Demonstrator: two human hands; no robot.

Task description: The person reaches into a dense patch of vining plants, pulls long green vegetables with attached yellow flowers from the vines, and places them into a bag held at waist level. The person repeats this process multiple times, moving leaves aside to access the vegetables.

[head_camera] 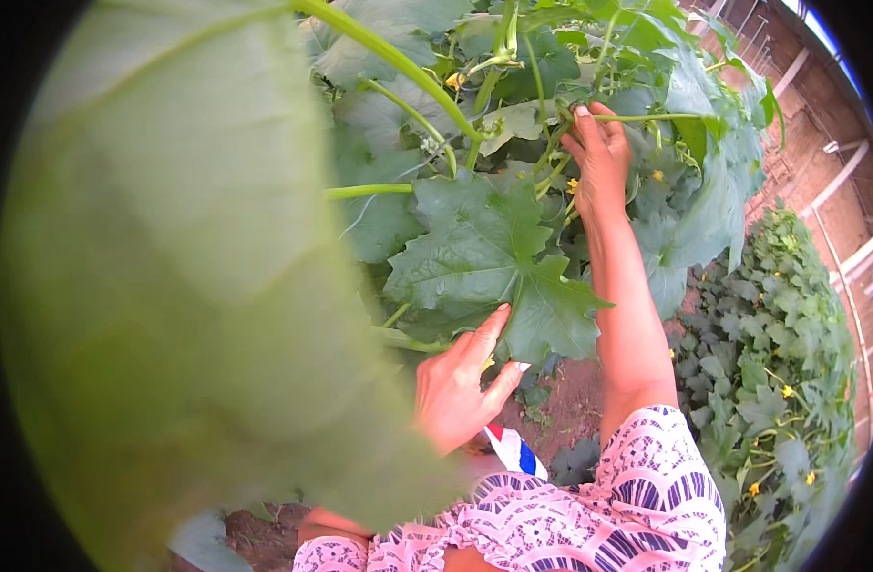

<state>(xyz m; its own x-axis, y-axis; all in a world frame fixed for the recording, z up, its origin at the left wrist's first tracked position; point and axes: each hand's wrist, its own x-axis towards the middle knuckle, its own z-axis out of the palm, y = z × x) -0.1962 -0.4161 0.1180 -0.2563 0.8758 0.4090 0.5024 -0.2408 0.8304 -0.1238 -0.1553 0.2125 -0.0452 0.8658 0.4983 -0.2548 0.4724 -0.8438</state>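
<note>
Several lobed green leaves and stems of a climbing gourd-type vine (551,64) stand before me. High on the right, my right hand (602,161) pinches a green vine stem (566,114) between thumb and fingers; the exact grip is partly hidden by the fingers. Lower down, my left hand (461,382) has its thumb and index finger apart. Its index fingertip touches the lower edge of a broad lobed leaf (472,264). A large blurred leaf (186,272) close to the camera covers the left side and hides my left forearm.
Yellow flowers (454,81) and thin twine (365,214) show among the stems. Another row of vines (772,400) grows at the right, beside a brown wall (801,143) with pale poles (844,171). Bare soil (572,400) and a red, white and blue item (515,452) lie below.
</note>
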